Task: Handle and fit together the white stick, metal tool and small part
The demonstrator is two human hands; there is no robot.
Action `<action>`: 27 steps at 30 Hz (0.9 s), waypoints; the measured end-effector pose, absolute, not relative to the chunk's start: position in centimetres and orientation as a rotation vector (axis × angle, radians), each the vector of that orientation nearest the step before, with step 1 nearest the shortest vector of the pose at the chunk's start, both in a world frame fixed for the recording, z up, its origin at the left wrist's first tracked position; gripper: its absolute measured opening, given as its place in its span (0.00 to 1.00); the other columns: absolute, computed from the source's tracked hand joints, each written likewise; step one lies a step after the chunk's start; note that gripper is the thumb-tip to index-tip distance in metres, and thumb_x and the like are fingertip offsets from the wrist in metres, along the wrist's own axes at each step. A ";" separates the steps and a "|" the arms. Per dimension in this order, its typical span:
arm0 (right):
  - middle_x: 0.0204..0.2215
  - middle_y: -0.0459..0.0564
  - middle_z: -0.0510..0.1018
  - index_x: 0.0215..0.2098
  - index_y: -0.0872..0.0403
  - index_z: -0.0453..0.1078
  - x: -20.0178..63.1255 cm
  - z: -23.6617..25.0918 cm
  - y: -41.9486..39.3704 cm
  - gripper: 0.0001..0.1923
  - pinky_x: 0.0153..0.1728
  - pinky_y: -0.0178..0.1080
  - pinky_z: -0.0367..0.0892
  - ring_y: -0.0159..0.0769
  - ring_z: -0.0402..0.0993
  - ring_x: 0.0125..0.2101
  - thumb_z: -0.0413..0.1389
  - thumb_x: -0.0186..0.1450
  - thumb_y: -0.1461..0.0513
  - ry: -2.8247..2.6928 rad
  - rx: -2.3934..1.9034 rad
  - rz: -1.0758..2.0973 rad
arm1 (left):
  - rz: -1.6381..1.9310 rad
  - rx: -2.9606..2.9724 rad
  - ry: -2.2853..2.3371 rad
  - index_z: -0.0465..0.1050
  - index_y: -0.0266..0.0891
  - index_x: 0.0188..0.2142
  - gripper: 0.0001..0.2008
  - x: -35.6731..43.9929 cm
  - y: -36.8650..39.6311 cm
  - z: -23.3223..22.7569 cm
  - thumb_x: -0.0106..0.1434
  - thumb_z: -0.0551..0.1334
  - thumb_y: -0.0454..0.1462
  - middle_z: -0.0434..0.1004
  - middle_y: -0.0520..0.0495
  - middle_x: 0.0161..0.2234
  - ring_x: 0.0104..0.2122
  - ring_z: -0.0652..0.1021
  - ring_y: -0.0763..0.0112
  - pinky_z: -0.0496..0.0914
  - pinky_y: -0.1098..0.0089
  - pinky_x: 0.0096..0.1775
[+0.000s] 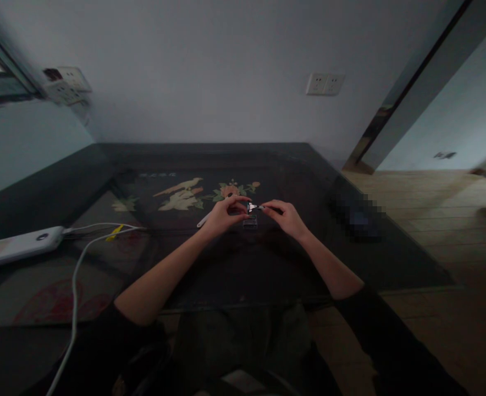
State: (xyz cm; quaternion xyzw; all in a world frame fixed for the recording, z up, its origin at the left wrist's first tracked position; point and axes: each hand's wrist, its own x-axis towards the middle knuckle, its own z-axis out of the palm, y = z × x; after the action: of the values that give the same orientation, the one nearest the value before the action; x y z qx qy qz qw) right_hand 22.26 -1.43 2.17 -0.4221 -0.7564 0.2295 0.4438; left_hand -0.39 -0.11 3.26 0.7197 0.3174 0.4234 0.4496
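A small razor (253, 207), with a shiny T-shaped head and a short dark neck, is held between my two hands above the table. My left hand (223, 216) pinches the head end between thumb and fingers. My right hand (286, 216) grips the other end between thumb and fingertips, covering most of the handle. Just below the razor, a small clear plastic case (250, 224) lies on the dark table. A thin white handle (203, 220) sticks out beside my left hand; its other end is hidden behind that hand.
The dark glossy table (243, 275) bears a bird-and-flower picture (185, 198). At left lies a white power strip (20, 246) with a white cable (76, 280) and a yellow tie (114, 232). A blurred-out dark object (356, 217) sits at right. A wall with sockets (325, 84) stands behind.
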 end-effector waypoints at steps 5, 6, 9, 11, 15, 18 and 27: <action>0.38 0.53 0.82 0.40 0.52 0.78 22.3 2.4 -1.5 0.13 0.41 0.42 0.69 0.40 0.77 0.39 0.57 0.66 0.54 -1.882 -1.048 0.570 | 1.095 1.777 0.805 0.72 0.34 0.51 0.23 0.0 -0.4 3.4 0.54 0.68 0.30 0.78 0.50 0.32 0.33 0.78 0.73 0.74 0.66 0.45; 0.39 0.53 0.83 0.40 0.52 0.78 22.4 2.4 -1.5 0.13 0.41 0.42 0.69 0.41 0.77 0.39 0.57 0.66 0.54 -1.883 -1.050 0.577 | 1.094 1.775 0.806 0.72 0.34 0.51 0.24 0.0 -0.5 3.5 0.54 0.69 0.31 0.78 0.50 0.32 0.33 0.78 0.73 0.74 0.67 0.45; 0.39 0.53 0.83 0.40 0.53 0.78 22.4 2.4 -1.5 0.13 0.41 0.42 0.69 0.41 0.77 0.39 0.57 0.66 0.53 -1.882 -1.048 0.575 | 1.082 1.754 0.810 0.72 0.33 0.51 0.24 0.0 -0.5 3.4 0.53 0.69 0.31 0.78 0.50 0.31 0.32 0.78 0.73 0.74 0.67 0.44; 0.39 0.54 0.83 0.40 0.53 0.78 22.3 2.3 -1.4 0.13 0.41 0.42 0.69 0.41 0.78 0.39 0.57 0.66 0.54 -1.881 -1.044 0.557 | 1.081 1.740 0.813 0.72 0.33 0.50 0.24 0.0 -0.4 3.3 0.53 0.69 0.31 0.79 0.49 0.32 0.33 0.78 0.72 0.74 0.66 0.44; 0.38 0.54 0.83 0.40 0.53 0.78 22.2 2.1 -1.4 0.14 0.41 0.43 0.69 0.42 0.78 0.39 0.56 0.67 0.54 -1.873 -1.047 0.519 | 1.082 1.734 0.797 0.72 0.34 0.50 0.24 0.0 -0.3 3.1 0.53 0.70 0.33 0.79 0.49 0.32 0.34 0.79 0.70 0.75 0.64 0.45; 0.38 0.54 0.83 0.40 0.53 0.78 22.2 2.0 -1.4 0.14 0.41 0.43 0.70 0.43 0.78 0.39 0.56 0.67 0.53 -1.869 -1.054 0.526 | 1.111 1.724 0.810 0.72 0.34 0.50 0.24 0.1 -0.3 3.0 0.53 0.70 0.32 0.79 0.49 0.32 0.34 0.79 0.71 0.74 0.64 0.46; 0.39 0.54 0.83 0.40 0.52 0.79 22.2 2.1 -1.4 0.15 0.41 0.43 0.70 0.42 0.78 0.39 0.56 0.67 0.52 -1.869 -1.062 0.532 | 1.110 1.735 0.812 0.73 0.34 0.50 0.23 0.1 -0.4 3.1 0.53 0.69 0.32 0.80 0.48 0.34 0.34 0.78 0.72 0.74 0.65 0.46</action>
State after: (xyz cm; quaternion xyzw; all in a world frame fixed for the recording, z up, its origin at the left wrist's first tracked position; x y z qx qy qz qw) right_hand 22.24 -1.40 2.06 -0.4291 -0.7549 0.2147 0.4471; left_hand 0.08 -0.36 3.08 0.7008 0.3278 0.4485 0.4474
